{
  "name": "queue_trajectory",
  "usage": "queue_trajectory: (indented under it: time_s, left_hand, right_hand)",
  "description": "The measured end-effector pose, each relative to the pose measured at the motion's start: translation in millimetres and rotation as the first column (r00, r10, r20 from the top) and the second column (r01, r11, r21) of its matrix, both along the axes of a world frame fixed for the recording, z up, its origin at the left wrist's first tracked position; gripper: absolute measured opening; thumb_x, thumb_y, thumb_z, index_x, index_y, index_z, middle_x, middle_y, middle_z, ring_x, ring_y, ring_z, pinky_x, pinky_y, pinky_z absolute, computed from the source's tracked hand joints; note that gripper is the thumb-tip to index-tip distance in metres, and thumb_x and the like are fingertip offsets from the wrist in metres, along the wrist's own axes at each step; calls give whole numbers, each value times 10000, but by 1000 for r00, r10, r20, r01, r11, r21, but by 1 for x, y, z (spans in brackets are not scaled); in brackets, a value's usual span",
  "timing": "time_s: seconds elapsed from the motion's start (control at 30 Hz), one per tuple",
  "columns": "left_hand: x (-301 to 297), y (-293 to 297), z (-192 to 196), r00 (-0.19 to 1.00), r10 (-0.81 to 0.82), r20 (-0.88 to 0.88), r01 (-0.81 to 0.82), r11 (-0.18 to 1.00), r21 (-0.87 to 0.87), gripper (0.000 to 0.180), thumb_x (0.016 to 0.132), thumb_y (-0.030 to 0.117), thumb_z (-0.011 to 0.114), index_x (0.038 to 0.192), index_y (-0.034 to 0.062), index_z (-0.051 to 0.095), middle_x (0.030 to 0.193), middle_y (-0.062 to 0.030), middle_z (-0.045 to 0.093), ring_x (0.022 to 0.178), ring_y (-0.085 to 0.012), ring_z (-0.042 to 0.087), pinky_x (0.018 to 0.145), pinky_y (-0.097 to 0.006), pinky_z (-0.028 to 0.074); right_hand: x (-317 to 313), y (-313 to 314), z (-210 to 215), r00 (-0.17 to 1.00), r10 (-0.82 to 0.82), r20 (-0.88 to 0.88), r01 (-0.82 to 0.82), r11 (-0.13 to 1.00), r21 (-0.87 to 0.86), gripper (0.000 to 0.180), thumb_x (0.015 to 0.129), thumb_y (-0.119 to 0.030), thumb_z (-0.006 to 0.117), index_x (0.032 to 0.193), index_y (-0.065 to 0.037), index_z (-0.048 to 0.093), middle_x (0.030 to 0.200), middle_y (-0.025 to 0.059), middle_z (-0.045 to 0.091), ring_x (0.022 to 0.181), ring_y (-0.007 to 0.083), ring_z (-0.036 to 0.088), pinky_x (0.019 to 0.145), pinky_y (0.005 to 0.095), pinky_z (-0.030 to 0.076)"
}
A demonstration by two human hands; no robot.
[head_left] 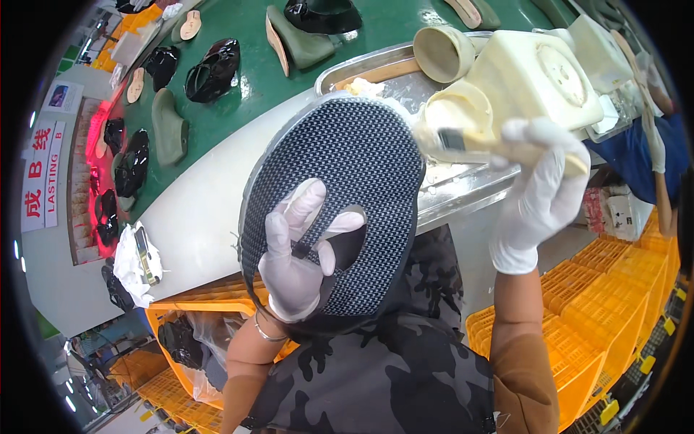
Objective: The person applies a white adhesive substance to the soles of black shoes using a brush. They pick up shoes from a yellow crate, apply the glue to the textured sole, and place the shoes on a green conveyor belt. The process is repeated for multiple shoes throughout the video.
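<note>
My left hand, in a white glove, grips a shoe upper with its black-and-white woven lining facing me. Its fingers pass through the opening and around a strap. In my right hand, also gloved, is a brush with a pale wooden handle, blurred by motion. The bristles are at the upper's right edge; whether they touch it I cannot tell. A pale film runs along the upper's top rim. Just behind the brush is a cream-coloured pot crusted with a pale substance.
A metal tray carries a tilted beige cup and a large whitish jug. Green shoe lasts and glossy black shoes stand on the green surface. Orange crates flank me. Another person's arm shows at far right.
</note>
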State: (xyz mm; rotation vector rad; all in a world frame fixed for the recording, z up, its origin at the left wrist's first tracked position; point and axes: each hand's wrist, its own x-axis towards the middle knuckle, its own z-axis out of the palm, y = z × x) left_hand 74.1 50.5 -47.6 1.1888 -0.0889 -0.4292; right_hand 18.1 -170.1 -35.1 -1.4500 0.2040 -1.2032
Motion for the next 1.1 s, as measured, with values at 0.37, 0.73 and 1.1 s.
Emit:
queue_trajectory:
  time_s: [0.37, 0.73, 1.1]
  left_hand:
    - [14, -33, 12, 949, 307, 73, -300, 950, -87, 500, 956, 420, 290, 1243, 23, 390, 1213, -135, 477, 1099, -210, 511, 495, -184, 490]
    - [24, -20, 11, 977, 205, -53, -211, 959, -190, 475, 964, 402, 267, 1213, 22, 409, 1159, -127, 504, 1059, -183, 521, 660, -226, 528]
    - [27, -18, 5, 980, 148, 129, -113, 963, -245, 505, 963, 420, 249, 1227, 19, 407, 1155, -114, 539, 908, -193, 597, 612, -205, 510]
  right_hand:
    - [-9, 11, -13, 991, 131, 40, -136, 974, 180, 142, 924, -95, 408, 1028, 2, 415, 847, 157, 574, 690, 177, 601, 528, 246, 528]
    - [6, -1, -13, 991, 108, -73, -80, 946, 315, 135, 945, -113, 384, 1017, -20, 449, 903, 104, 565, 730, 161, 612, 522, 228, 524]
    - [9, -1, -12, 989, 125, -83, -80, 909, 408, 183, 948, -171, 408, 1018, -28, 499, 817, 105, 585, 623, 130, 560, 496, 225, 476]
